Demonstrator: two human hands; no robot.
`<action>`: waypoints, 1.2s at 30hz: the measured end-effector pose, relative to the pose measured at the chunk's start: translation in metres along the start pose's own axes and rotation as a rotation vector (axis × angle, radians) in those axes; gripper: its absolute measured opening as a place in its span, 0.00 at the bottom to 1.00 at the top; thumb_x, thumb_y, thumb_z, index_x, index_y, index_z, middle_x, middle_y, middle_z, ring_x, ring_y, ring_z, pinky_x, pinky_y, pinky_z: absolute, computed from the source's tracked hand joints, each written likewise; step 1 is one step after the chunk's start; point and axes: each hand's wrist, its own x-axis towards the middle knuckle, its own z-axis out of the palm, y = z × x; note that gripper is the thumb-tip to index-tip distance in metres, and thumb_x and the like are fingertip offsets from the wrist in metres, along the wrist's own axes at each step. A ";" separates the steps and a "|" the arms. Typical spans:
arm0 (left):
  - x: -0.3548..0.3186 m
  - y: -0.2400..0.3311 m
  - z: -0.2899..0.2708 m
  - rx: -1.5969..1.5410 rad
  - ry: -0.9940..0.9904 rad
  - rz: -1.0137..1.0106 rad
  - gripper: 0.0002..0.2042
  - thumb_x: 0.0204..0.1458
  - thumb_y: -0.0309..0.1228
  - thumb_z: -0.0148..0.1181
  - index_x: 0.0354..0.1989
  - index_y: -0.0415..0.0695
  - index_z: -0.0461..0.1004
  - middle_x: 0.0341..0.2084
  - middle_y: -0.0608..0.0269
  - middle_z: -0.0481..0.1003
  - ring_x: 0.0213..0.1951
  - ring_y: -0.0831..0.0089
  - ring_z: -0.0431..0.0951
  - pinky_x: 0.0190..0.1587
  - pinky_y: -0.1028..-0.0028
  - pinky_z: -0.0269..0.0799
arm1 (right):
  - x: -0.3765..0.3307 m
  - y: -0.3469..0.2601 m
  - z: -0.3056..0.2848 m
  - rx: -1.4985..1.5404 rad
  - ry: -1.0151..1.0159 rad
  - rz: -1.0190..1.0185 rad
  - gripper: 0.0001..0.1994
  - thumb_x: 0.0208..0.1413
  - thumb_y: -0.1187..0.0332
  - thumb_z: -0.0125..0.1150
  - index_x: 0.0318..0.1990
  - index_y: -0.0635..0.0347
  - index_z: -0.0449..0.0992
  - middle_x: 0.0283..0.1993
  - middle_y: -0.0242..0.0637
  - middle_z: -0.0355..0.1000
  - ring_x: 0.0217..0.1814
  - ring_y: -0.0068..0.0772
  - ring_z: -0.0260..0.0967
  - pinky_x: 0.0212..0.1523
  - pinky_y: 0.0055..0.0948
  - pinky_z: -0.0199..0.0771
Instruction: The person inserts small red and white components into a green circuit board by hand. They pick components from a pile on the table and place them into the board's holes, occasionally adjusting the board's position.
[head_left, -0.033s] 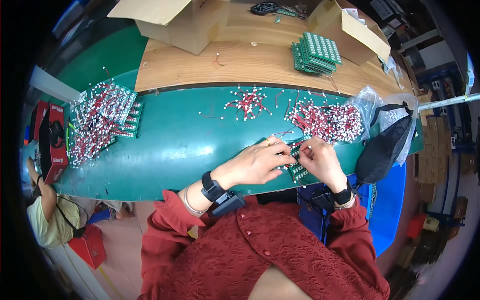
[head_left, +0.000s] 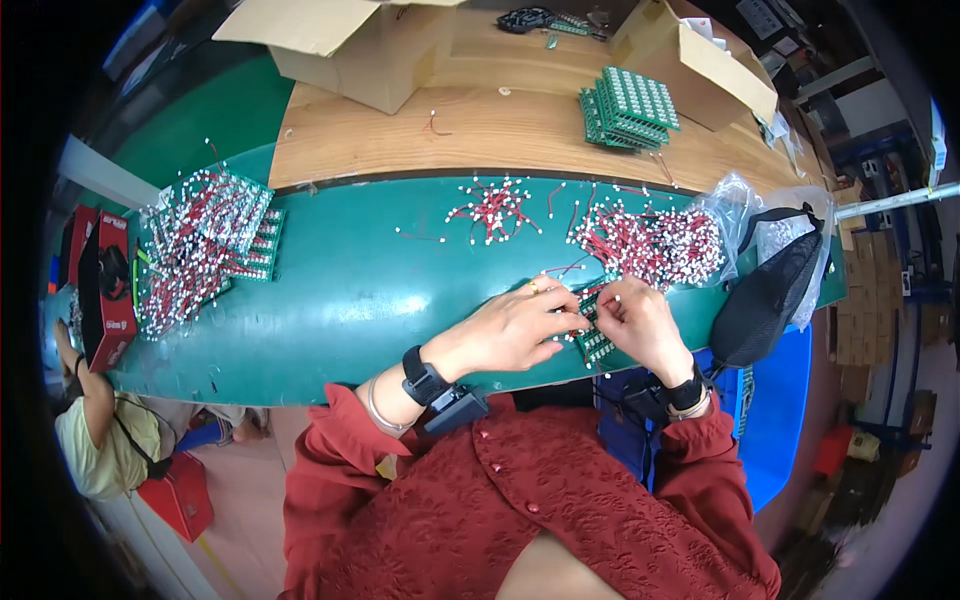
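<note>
Far left of the bench: a heap of wired boards (head_left: 200, 250), green strips bristling with red leads and white plugs, lay on the green mat (head_left: 350, 300).
Mid mat: a small loose cluster of red wires (head_left: 492, 208) sat well apart from my hands.
Left hand: my left hand (head_left: 515, 325) lay palm down, fingers curled and pressed on the green circuit board (head_left: 594, 340) at the mat's near edge, pinning it; a ring and a black wrist device showed.
Board: it lay between both hands, mostly hidden by them.
Right hand: my right hand (head_left: 638, 320) pinched what looked like a white plug end at the board's top; the fingertips hid the exact grip.
Right of the hands: a big pile of red wires (head_left: 650, 242) lay just beyond, next to a clear bag and a black pouch (head_left: 770, 295).
Doing it well: I judged the board should stay pinned flat while the plug went straight in, without bending the leads.
Against the earlier picture: taken at the same instant, it showed nothing different; hands, board and piles matched.
</note>
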 end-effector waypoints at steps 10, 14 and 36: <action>0.004 0.006 -0.004 0.042 -0.044 -0.040 0.17 0.40 0.25 0.65 0.41 0.43 0.75 0.42 0.59 0.70 0.50 0.59 0.68 0.54 0.64 0.66 | -0.009 -0.029 0.012 -0.638 -0.030 -0.258 0.04 0.44 0.75 0.54 0.27 0.67 0.70 0.28 0.42 0.64 0.30 0.37 0.71 0.26 0.30 0.74; 0.008 0.008 -0.006 0.035 -0.042 -0.044 0.15 0.41 0.25 0.65 0.40 0.43 0.75 0.42 0.60 0.71 0.49 0.59 0.69 0.53 0.65 0.66 | -0.009 -0.026 0.015 -0.613 0.030 -0.286 0.06 0.45 0.73 0.54 0.27 0.69 0.71 0.28 0.42 0.65 0.29 0.36 0.70 0.25 0.28 0.74; 0.007 0.007 -0.009 -0.003 -0.061 -0.069 0.17 0.43 0.26 0.65 0.46 0.47 0.77 0.42 0.61 0.72 0.47 0.62 0.69 0.51 0.66 0.65 | -0.060 0.077 -0.036 -0.052 0.090 0.364 0.06 0.44 0.70 0.63 0.28 0.63 0.77 0.27 0.46 0.75 0.31 0.45 0.75 0.35 0.38 0.74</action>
